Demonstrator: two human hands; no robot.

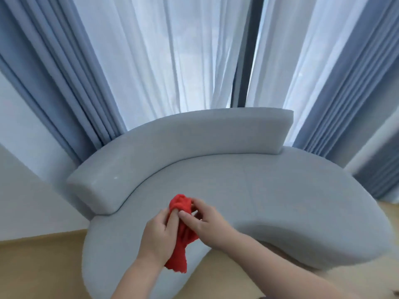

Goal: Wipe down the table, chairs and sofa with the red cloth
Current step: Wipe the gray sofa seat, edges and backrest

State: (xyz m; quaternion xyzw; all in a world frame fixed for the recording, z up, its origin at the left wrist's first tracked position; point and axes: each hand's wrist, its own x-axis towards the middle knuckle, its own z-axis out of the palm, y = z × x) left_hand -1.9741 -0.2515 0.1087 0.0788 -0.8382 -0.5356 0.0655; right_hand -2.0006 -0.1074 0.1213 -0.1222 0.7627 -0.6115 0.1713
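Sheer white curtains (172, 61) hang across the far window, flanked by heavier blue drapes (54, 83) on the left and right, and a dark window post (246, 61) shows through the gap between the sheers. Below them a pale grey curved sofa (280, 190) fills the middle of the view, its low padded backrest (194, 143) sweeping round from the left to the far side. Light wooden floor (43, 266) shows at the near left and near right.

The red cloth (181, 234) is bright, soft and bunched (crumpled rather than folded), with a wad at its far end and a loose tail hanging down at the near end. It is held just above the near left part of the sofa seat; whether it touches the fabric cannot be told.

Both hands hold it. The left hand (157, 234) has a closed grip on the middle of the cloth, fingers wrapped around it from the left. The right hand (205, 219) pinches the bunched far end from the right, thumb and fingers closed on the fabric. The tail hangs below both hands.
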